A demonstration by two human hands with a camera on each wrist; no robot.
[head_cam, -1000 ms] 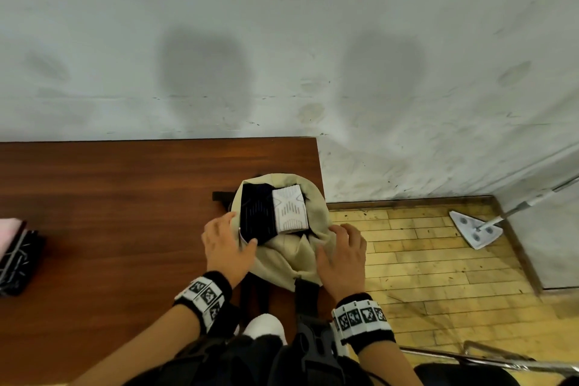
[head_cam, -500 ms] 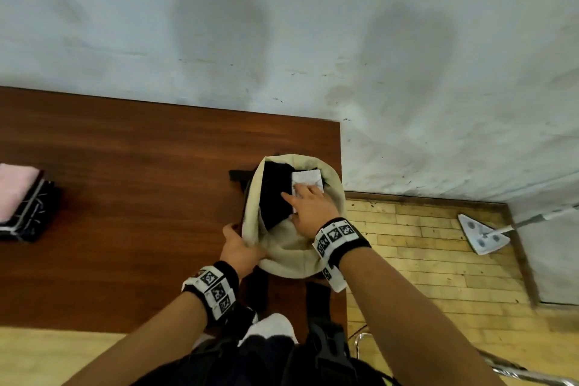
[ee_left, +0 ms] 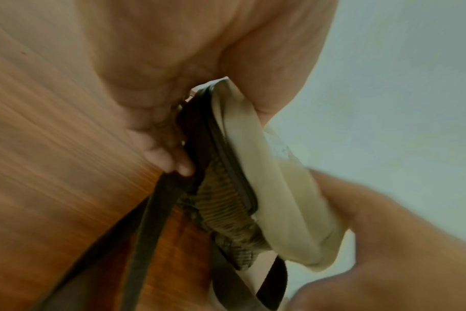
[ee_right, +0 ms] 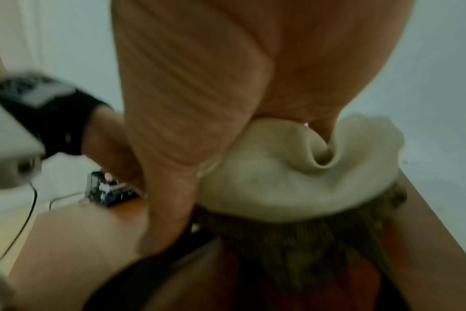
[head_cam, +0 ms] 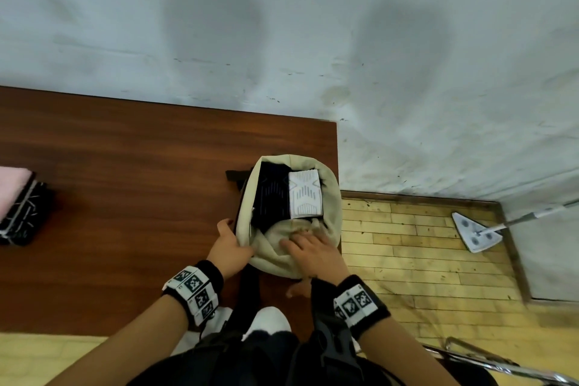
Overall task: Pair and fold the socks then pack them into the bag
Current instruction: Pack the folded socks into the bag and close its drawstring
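Bag (head_cam: 332, 213), cream cloth with dark straps, stood mouth-open at right edge of tabletop (head_cam: 125, 166), toward far right corner. Inside mouth: folded black socks (head_cam: 271, 194) on left, folded white patterned socks (head_cam: 305, 194) touching them on right, both lying flat near top of opening.

Left hand (head_cam: 230, 249) gripped left rim of bag; seen in left wrist view, thumb over cream lining and curled fingers (ee_left: 170, 155) on dark outer side beside strap (ee_left: 149, 221), pinching the rim. Right hand (head_cam: 313, 255) lay on near cream fold of bag, fingers spread over cloth; in right wrist view fingertips (ee_right: 322, 128) pushed into a crease of the fabric (ee_right: 293, 168). Whether cloth was actually clutched there: could not tell. Both wrists banded with black-and-white markers.

Further folded stack (head_cam: 22, 207), pink on top and black patterned beneath, sat at left edge of tabletop, well apart from bag. Mop head (head_cam: 474, 232) rested on wooden floor (head_cam: 407, 260) by wall.
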